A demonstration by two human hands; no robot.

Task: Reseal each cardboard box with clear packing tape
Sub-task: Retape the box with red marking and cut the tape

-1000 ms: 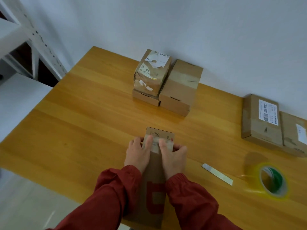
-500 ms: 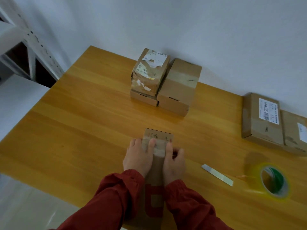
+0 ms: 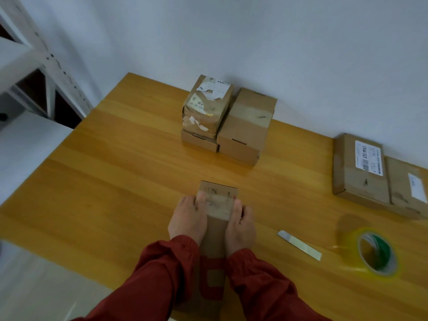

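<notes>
A long narrow cardboard box (image 3: 218, 191) with a red mark lies lengthwise in front of me on the wooden table (image 3: 115, 170). A strip of clear tape (image 3: 220, 205) crosses its top near the far end. My left hand (image 3: 187, 222) clasps the box's left side, thumb on the tape's left end. On the right side my right hand (image 3: 240, 225) does the same, thumb at the tape's right edge. The clear tape roll (image 3: 372, 253), with a green core, lies on the table to the right, apart from both hands.
A flat metal blade (image 3: 298, 244) lies between the box and the roll. Against the wall stand a worn labelled box (image 3: 208, 107) on a small box (image 3: 199, 141), and a plain box (image 3: 247, 126). Two flat boxes (image 3: 359, 167) (image 3: 410, 186) lie far right. White shelving (image 3: 34, 54) stands left.
My thumbs, close together on the tape at the box's middle, have slid apart to its left and right edges. The box, roll and blade have stayed put.
</notes>
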